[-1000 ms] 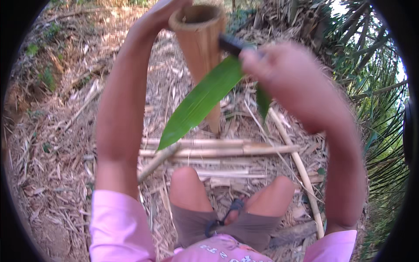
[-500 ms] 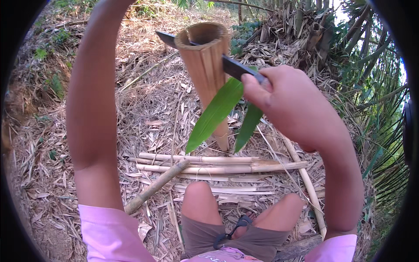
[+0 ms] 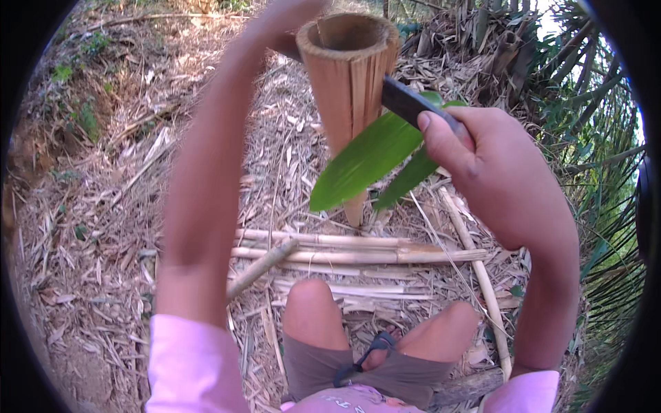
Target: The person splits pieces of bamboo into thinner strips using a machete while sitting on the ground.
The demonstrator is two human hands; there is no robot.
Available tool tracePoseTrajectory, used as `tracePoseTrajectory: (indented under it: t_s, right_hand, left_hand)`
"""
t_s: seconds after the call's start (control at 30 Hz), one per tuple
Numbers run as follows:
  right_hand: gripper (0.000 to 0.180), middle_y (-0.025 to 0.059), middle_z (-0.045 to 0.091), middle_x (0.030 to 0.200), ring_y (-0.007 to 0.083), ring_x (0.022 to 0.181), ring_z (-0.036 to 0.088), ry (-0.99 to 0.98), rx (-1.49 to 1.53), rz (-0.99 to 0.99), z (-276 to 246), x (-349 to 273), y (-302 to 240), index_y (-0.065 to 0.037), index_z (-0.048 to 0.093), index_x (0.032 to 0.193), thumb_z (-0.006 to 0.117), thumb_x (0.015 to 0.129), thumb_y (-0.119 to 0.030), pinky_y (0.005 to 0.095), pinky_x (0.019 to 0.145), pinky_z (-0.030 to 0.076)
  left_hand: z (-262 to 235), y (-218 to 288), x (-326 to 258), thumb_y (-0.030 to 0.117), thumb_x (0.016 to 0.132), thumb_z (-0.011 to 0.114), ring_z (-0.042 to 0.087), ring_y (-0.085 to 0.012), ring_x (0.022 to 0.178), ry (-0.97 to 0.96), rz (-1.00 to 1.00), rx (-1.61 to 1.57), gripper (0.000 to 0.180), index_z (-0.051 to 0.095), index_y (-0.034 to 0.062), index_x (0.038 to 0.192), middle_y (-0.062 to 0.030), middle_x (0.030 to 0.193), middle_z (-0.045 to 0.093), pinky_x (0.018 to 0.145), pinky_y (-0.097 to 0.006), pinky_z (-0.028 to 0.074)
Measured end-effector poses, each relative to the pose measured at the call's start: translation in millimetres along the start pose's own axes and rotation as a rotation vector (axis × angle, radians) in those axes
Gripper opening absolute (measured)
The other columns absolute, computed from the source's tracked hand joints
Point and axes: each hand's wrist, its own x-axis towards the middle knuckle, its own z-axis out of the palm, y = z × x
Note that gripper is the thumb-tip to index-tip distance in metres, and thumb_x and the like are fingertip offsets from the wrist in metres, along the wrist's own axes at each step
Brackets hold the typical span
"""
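Left hand (image 3: 295, 12): blurred, cropped above; I cannot tell its finger state. Right hand (image 3: 506, 165): fingers clamped on dark blade (image 3: 407, 100), meeting right side of standing wooden tube (image 3: 344, 86); interior shadowed.

the left hand (image 3: 299, 8) is blurred and cut off by the top edge, so its grip cannot be made out. the dark blade (image 3: 413, 102) passes out of sight at the wooden tube (image 3: 339, 82), and its near end is hidden inside the right hand (image 3: 494, 157). a broad green leaf (image 3: 368, 162) covers part of the tube's lower length. both pink sleeves (image 3: 193, 365) run off the bottom edge.
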Motion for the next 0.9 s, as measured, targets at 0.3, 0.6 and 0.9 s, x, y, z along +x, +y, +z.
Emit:
tracePoseTrajectory:
  t_s: [0.3,0.6,0.9]
  right_hand:
    - [0.046,0.0046,0.044,0.054,0.0157,0.049,0.042,-0.021,-0.074,-0.084,-1,2,3,0.004,0.064,0.081,0.051,0.1,-0.036,0.0366,0.051,0.037]
    - [0.046,0.0057,0.043,0.052,0.017,0.047,0.044,0.022,-0.271,-0.281,17,7,18,0.005,0.067,0.08,0.055,0.097,-0.036,0.0369,0.051,0.038]
    - [0.047,0.0024,0.046,0.056,0.0145,0.049,0.045,0.103,-0.284,-0.13,23,11,23,0.004,0.067,0.081,0.057,0.096,-0.04,0.0337,0.049,0.035]
  left_hand:
    - [31,-31,-53,0.02,0.099,0.044,0.062,-0.035,0.112,-0.339,-0.183,-0.024,0.035,0.057,-0.0035,0.121,-0.0247,0.116,0.065,0.098,-0.042,0.047]
    - [66,-54,-119,0.021,0.1,0.046,0.062,-0.0322,0.112,-0.44,-0.388,-0.263,0.035,0.057,-0.0018,0.123,-0.022,0.118,0.065,0.098,-0.04,0.047]
    - [44,-25,-113,0.023,0.1,0.05,0.062,-0.0292,0.113,-0.391,-0.192,-0.148,0.035,0.058,0.0008,0.126,-0.019,0.12,0.065,0.098,-0.039,0.048]
